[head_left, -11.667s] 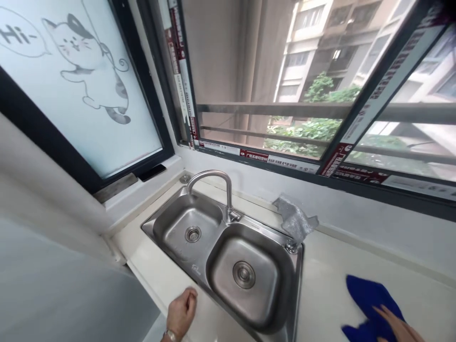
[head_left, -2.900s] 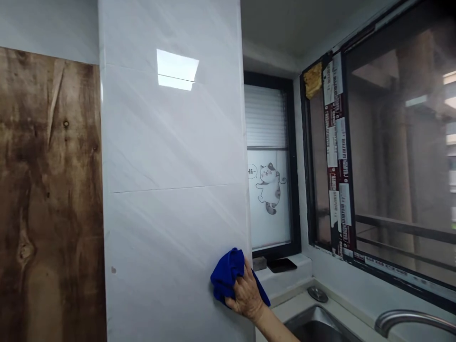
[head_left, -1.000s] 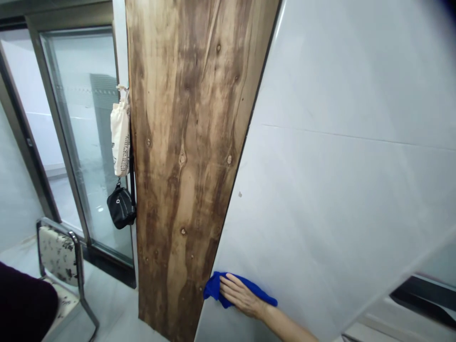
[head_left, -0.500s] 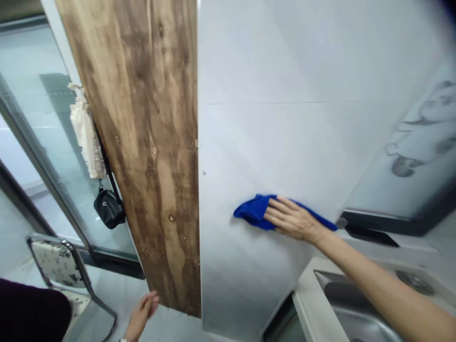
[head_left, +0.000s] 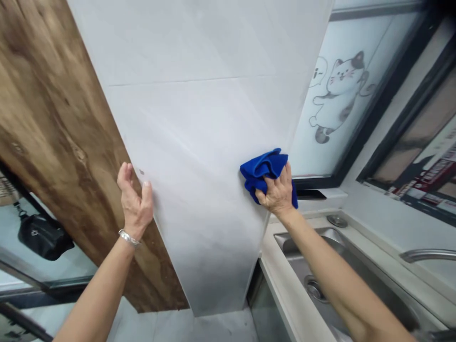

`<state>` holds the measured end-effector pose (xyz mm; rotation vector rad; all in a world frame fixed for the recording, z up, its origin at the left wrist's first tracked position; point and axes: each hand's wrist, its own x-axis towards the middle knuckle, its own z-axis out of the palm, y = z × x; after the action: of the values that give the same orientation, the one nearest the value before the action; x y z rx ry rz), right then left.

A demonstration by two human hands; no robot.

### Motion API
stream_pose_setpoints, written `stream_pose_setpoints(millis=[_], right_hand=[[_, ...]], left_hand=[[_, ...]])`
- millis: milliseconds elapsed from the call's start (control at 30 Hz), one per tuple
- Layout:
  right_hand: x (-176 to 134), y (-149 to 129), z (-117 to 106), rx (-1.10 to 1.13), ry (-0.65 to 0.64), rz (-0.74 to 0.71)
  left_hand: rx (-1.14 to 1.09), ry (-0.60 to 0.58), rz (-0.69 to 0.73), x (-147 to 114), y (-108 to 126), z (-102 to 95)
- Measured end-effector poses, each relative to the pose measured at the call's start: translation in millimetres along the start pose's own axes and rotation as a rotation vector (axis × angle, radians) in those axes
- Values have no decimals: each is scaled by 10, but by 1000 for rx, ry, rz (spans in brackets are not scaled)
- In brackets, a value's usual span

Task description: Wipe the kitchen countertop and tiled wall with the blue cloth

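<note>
My right hand (head_left: 277, 192) presses a bunched blue cloth (head_left: 264, 170) against the white tiled wall panel (head_left: 199, 142), near the panel's right edge. My left hand (head_left: 134, 202) rests with spread fingers on the left edge of that same panel, where it meets a brown wooden board (head_left: 53, 142). A silver bracelet (head_left: 128, 238) sits on my left wrist. Both forearms reach up from the bottom of the view.
A steel sink (head_left: 320, 270) with a drain and a curved faucet (head_left: 425, 255) lies at the lower right in a pale counter. A frosted window with a cat drawing (head_left: 338, 90) stands behind the cloth. A black bag (head_left: 42, 235) hangs at the lower left.
My right hand has slid the cloth up and rightward to the panel's edge and bunched it. My left hand rose from below onto the panel's left edge. The view swung rightward.
</note>
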<state>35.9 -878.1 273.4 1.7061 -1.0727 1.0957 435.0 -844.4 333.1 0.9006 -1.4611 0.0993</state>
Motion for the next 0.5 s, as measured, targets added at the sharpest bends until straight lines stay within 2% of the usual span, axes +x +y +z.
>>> stream_pose_setpoints(millis=[133,233,300,433,467,500], right_hand=[[-631,-171,323,52,112,252],[-1171,-407,557,137,147,506],[-1534,-591,690,209,152,723],[-2159,-959,868,222,150,952],[-2283,-1049,893,229,142,1007],[-2394,-1138,909,246,126,1058]], left_hand=[[85,9,158,217,-67,204],[219,56,226,286,-208,302],[270,97,303,309,-311,343],[295,114,504,346,-438,365],[299,116,509,354,-447,365],[288,123,449,358,-450,365]])
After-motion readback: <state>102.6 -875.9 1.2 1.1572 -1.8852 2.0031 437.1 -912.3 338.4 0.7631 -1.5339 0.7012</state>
